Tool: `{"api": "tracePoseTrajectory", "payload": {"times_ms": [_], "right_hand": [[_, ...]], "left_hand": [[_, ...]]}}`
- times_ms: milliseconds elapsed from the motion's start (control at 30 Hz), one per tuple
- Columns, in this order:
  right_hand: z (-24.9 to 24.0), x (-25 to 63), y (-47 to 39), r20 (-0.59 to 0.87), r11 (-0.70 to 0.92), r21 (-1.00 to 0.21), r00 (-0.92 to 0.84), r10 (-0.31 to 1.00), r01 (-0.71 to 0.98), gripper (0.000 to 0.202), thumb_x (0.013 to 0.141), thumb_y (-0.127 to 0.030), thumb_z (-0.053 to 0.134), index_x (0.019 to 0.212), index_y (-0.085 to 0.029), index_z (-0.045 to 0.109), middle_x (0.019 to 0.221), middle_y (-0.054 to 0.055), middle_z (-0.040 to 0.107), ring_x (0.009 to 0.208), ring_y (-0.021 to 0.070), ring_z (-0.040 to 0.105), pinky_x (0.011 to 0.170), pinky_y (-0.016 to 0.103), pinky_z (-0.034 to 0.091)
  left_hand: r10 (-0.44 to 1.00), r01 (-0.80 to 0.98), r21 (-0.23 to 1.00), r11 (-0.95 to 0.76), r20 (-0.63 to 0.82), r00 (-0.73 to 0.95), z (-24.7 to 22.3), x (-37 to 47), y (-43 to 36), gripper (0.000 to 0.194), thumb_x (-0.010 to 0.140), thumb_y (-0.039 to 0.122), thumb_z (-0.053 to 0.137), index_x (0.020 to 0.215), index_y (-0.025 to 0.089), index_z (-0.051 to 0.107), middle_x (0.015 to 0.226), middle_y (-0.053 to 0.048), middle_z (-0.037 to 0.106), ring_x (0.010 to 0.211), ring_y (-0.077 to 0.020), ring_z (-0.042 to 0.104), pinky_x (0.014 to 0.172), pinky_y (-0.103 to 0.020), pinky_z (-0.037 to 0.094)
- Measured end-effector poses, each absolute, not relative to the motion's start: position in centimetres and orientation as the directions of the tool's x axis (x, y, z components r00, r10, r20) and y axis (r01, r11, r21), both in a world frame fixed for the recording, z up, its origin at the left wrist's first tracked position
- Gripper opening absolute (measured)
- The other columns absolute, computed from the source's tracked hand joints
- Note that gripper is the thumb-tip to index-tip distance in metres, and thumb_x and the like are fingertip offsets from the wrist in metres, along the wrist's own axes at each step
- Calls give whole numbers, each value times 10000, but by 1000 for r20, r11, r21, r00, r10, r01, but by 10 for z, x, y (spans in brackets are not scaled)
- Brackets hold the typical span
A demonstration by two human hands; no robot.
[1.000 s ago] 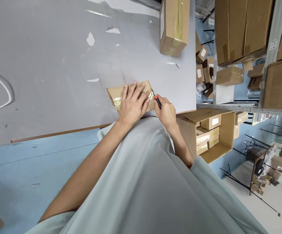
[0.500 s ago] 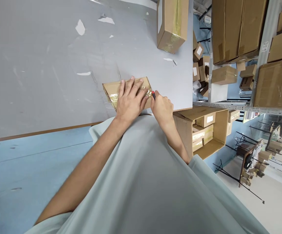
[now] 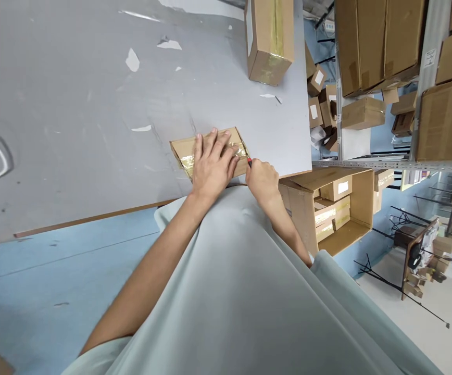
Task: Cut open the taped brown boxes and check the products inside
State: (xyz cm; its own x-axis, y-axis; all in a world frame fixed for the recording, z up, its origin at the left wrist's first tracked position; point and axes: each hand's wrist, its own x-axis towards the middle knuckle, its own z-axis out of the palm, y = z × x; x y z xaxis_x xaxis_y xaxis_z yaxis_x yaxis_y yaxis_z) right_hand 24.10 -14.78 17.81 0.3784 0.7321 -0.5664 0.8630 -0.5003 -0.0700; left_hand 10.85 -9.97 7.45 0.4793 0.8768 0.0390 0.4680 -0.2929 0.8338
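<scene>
A small, flat cardboard box point(image 3: 186, 148) with shiny clear tape across its top lies near the front edge of the table. My left hand point(image 3: 212, 169) rests flat on the box, fingers stretched out and slightly spread. My right hand point(image 3: 263, 179) is closed around a red-and-black utility knife point(image 3: 249, 162), most of which is hidden in the fist. Its thin tip meets the right end of the box, along the edge there. How deep the tip sits cannot be made out.
A taller taped carton point(image 3: 271, 52) stands at the table's far right. Paper scraps point(image 3: 132, 60) lie on the grey tabletop point(image 3: 73, 114). Beside my right arm, a large open carton point(image 3: 361, 224) holds several small boxes. Shelving with cartons point(image 3: 382, 47) rises at right.
The view has shifted slightly. My right hand and the knife have moved a little toward me along the box's right edge. My left hand stays flat on the box.
</scene>
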Motion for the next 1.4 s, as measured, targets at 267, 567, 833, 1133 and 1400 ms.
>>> {"api": "tracePoseTrajectory", "payload": {"times_ms": [267,567,833,1133,1400], "right_hand": [[198,254,-172,-552,-488,-161,332,765,858,293,1193,-314,560,1353,-206,781,1192,181,876,1146,350,838,1002,437,632],[71,295,-144,-548,-667,-629,381,745,399,322,1212,-367,514,1065,-185,735,894,36,844,633,146,767,710,224,547],[31,240,-116,-573,-615,-710,226,787,342,407,1128,-369,598,740,-254,561,613,-49,619,654,164,637,663,233,471],[69,283,-130,-403,-543,-607,364,840,580,338,1137,-466,530,887,-254,610,792,25,723,772,228,677,758,299,488],[122,305,-113,-287,-404,-413,304,908,816,401,1207,-431,420,1369,-203,707,1135,112,858,891,247,786,883,326,554]], "left_hand": [[876,468,814,-344,99,472,73,99,-97,458,1115,527,628,1534,367,724,1763,-73,605,1758,-374,389,1485,-685,91],[915,630,688,-361,129,383,54,-16,-118,736,1073,670,554,1694,279,603,1805,-198,523,1757,-414,381,1423,-692,286],[993,723,682,-107,31,117,65,-91,-131,712,1094,678,528,1648,251,660,1557,-229,666,1459,-372,660,1197,-577,587],[981,567,821,72,-162,110,32,-29,-127,914,979,598,786,1761,225,496,1530,-197,666,1425,-368,652,1224,-518,557],[978,467,880,86,-163,128,-13,8,-117,1119,904,709,900,1805,237,434,1650,-238,605,1563,-446,554,1336,-605,425]]}}
